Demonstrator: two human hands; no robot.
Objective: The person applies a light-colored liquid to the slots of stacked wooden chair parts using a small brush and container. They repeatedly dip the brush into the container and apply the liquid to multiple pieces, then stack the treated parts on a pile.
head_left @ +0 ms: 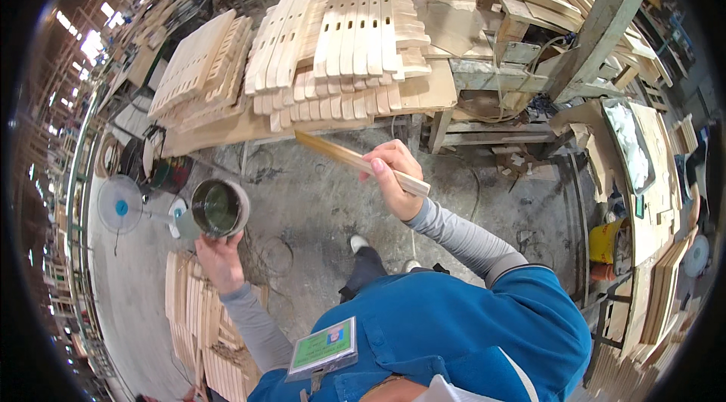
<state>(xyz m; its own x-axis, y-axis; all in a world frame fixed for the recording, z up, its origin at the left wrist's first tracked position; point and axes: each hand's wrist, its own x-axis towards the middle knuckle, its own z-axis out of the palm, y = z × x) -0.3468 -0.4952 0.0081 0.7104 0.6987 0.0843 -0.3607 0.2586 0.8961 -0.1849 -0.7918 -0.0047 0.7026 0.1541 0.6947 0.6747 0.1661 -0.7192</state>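
Our left hand (220,260) grips the cup (243,209); our right hand (393,179) pinches the stick (336,152), tip toward the slats (355,39), well apart from the cup. We judge this a carrying step; the next move calls for a level cup.

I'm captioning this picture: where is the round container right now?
In the head view, the round container is left of centre, held in the person's left hand, with the round fan to its left and stacked wooden pieces beyond it.
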